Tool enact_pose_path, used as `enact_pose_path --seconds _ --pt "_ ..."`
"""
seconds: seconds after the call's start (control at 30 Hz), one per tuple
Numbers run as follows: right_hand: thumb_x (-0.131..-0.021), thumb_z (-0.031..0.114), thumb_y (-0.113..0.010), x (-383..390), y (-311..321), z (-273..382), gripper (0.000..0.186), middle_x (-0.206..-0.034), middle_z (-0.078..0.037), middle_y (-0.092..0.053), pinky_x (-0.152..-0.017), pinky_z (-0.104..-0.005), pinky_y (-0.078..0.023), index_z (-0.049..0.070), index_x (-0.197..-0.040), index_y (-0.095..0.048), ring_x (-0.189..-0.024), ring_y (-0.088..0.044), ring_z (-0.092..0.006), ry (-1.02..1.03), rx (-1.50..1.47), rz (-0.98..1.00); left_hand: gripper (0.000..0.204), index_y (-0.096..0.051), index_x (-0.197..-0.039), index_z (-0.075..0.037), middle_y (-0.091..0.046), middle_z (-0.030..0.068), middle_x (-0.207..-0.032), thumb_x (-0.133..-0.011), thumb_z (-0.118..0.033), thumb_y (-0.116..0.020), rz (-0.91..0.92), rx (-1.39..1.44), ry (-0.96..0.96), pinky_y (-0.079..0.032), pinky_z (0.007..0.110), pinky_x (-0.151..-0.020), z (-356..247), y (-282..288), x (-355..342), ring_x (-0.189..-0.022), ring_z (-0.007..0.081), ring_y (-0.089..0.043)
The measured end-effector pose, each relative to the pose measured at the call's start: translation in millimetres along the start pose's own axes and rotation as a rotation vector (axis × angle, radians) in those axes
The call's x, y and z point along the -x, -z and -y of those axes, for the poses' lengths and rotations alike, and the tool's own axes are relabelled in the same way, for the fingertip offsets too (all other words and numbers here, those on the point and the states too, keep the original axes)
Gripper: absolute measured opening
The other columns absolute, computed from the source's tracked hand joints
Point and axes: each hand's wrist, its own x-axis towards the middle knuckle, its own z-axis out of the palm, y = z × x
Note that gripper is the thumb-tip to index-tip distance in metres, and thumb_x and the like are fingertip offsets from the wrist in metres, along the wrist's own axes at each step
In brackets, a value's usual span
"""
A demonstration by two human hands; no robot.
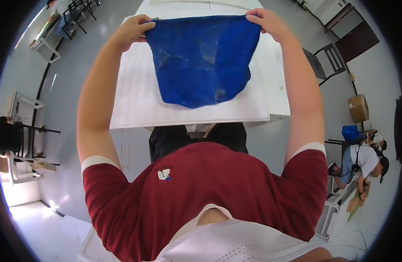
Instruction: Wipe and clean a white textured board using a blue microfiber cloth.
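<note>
We cannot see every fingertip of the left hand (pixel 133 32) or the right hand (pixel 268 25), since the corners of the blue cloth (pixel 205 56) cover some. The cloth also hides the middle of the white table (pixel 131 87), whose far end the top edge cuts off. Under the table we lose sight of the dark trousers (pixel 166 142). The bottom edge crops the white mask (pixel 236 246), and the top edge crops a seated person (pixel 61 8). We find the objects near another person's hands (pixel 362 194) too small to tell, and the dark shape (pixel 398 131) at the right rim unclear.
</note>
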Motion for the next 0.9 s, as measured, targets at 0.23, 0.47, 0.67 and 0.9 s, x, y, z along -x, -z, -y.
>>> enact_pose_path --seconds 0.23,0.47,0.67,0.9 --pt "-0.084 0.020 -0.063 -15 -47 -38 0.021 -0.076 -0.001 -0.056 -0.065 -0.0259 -0.044 0.009 -0.103 -0.065 -0.069 -0.050 -0.0120 0.284 0.381 -0.160 0.017 -0.058 -0.097 -0.006 -0.059 -0.0007 -0.083 -0.088 -0.020 -0.061 -0.162 -0.149 -0.093 -0.044 0.025 -0.071 42 -11 -18 -0.078 0.0094 -0.054" --pt "-0.084 0.019 -0.064 11 -43 -50 0.020 -0.087 -0.004 -0.064 -0.071 -0.0273 -0.045 0.005 -0.098 -0.064 -0.076 -0.055 -0.0140 0.291 0.363 -0.083 0.015 -0.060 -0.094 -0.003 -0.059 0.0017 -0.081 -0.084 -0.013 -0.064 -0.158 -0.578 -0.363 -0.043 0.027 -0.069 39 -16 20 -0.076 0.0120 -0.053" --pt "-0.080 0.019 -0.066 67 -43 -52 0.018 -0.086 -0.002 -0.064 -0.071 -0.0270 -0.045 0.005 -0.090 -0.065 -0.078 -0.056 -0.0127 0.049 0.225 0.162 0.010 -0.063 -0.087 -0.003 -0.059 0.0051 -0.084 -0.079 -0.007 -0.067 0.094 -0.619 -0.313 -0.043 0.028 -0.070 44 -34 75 -0.078 0.0169 -0.054" --pt "-0.080 0.025 -0.065 84 -55 -69 0.026 -0.097 -0.003 -0.060 -0.080 -0.0283 -0.043 0.006 -0.098 -0.067 -0.090 -0.055 -0.0136 -0.003 0.185 0.316 0.018 -0.067 -0.091 -0.005 -0.061 0.0084 -0.088 -0.076 -0.014 -0.070 0.268 -0.639 -0.181 -0.046 0.032 -0.075 52 -50 93 -0.084 0.0230 -0.056"
